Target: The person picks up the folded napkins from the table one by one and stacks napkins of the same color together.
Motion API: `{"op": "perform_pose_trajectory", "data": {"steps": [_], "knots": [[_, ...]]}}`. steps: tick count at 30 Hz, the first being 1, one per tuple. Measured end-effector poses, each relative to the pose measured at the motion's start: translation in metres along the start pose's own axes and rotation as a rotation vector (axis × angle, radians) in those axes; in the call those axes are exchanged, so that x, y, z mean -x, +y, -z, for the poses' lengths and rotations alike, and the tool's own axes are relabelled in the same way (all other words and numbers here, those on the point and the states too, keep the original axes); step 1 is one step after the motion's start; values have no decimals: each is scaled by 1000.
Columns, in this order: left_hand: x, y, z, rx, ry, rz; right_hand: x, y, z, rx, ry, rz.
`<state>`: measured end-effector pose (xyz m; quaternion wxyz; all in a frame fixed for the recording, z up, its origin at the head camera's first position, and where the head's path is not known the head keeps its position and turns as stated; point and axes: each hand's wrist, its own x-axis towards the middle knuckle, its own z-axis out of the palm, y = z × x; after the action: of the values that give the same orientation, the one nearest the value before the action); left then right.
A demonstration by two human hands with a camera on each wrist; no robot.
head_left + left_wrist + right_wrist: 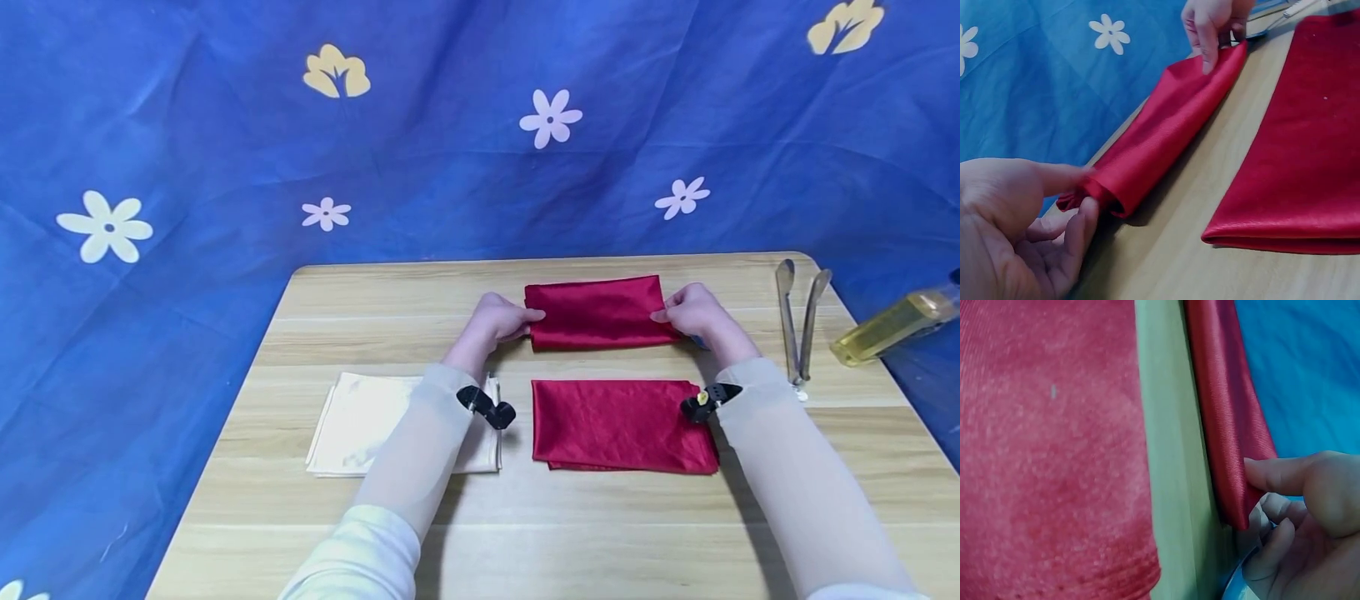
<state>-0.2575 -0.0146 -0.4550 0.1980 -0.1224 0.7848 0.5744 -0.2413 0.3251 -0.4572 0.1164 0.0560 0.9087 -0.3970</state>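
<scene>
A folded red satin cloth (596, 313) lies toward the back of the table. At its left end my left hand (501, 321) pinches the layers between thumb and fingers; in the left wrist view the edge there curls over into a loose fold. My right hand (696, 312) pinches the opposite end, thumb on top, as the right wrist view also shows. A small blue-rimmed object (1235, 581) peeks out under the right hand, mostly hidden. In front lies a second folded red cloth (622, 425), flat, partly overlapped by the right wrist's camera strap.
A folded white cloth (367, 417) lies at the left, partly behind my left forearm. Metal tongs (789, 325) rest at the right, beside a clear bottle of yellow liquid (888, 329) near the table's right edge. A blue flowered curtain (450, 167) hangs behind the table (360, 321).
</scene>
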Motion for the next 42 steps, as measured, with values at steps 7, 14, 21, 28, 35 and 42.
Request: {"op": "perform_pose_trajectory", "data": {"steps": [7,14,21,28,35,42], "knots": [[8,-1,-2,-169,0,-90,8,-4,2,-83,-122,36],[14,-1,4,-110,-27,-120,17,-11,5,-225,-168,31],[6,-9,10,50,-72,-136,15,-16,5,-310,-215,15],[0,-17,15,137,-86,-131,14,-11,4,-324,-237,-34],[-3,-20,18,181,-100,-113,19,-8,6,-427,-228,-127],[3,-20,20,212,-103,-126,23,-6,7,-559,-200,-182]]}}
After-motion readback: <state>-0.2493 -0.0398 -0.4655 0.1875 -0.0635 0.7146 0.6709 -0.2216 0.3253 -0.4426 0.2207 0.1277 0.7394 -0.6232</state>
